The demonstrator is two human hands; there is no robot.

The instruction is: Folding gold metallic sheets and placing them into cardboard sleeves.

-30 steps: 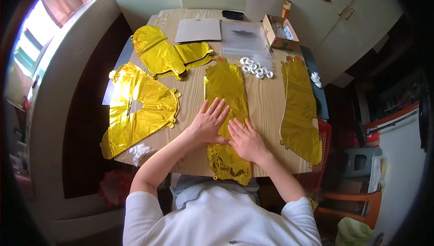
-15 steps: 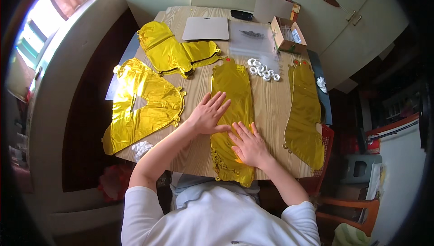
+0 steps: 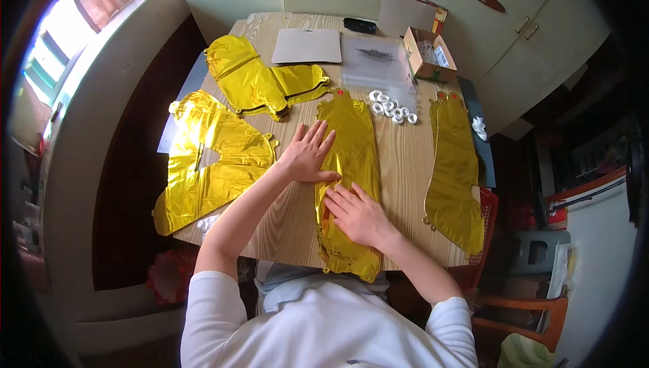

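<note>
A flat gold foil balloon [image 3: 352, 131] lies lengthwise in front of me, folded into a long strip that reaches the table's near edge. My left hand [image 3: 309, 154] rests flat on its left edge, fingers spread and pointing away. Lower down, my right hand [image 3: 359, 216] presses on the foil with its fingers stretched out toward the left. Neither hand grips anything. To the left lie a creased, curved gold foil balloon [image 3: 233, 182] and, beyond it, another gold foil balloon [image 3: 247, 74]. A further folded gold foil balloon [image 3: 454, 172] lies at the right side.
Several white ribbon rolls [image 3: 392, 107] sit beyond my right hand. Behind them are clear plastic bags [image 3: 375, 64], a grey-white card [image 3: 307, 45], a black case [image 3: 359, 25] and an open cardboard box [image 3: 429, 69]. Crumpled white tissue [image 3: 479, 127] lies at the right edge.
My left hand has slid slightly up along the foil's left edge. The right hand has shifted left across the strip, its fingers now turned more leftward.
</note>
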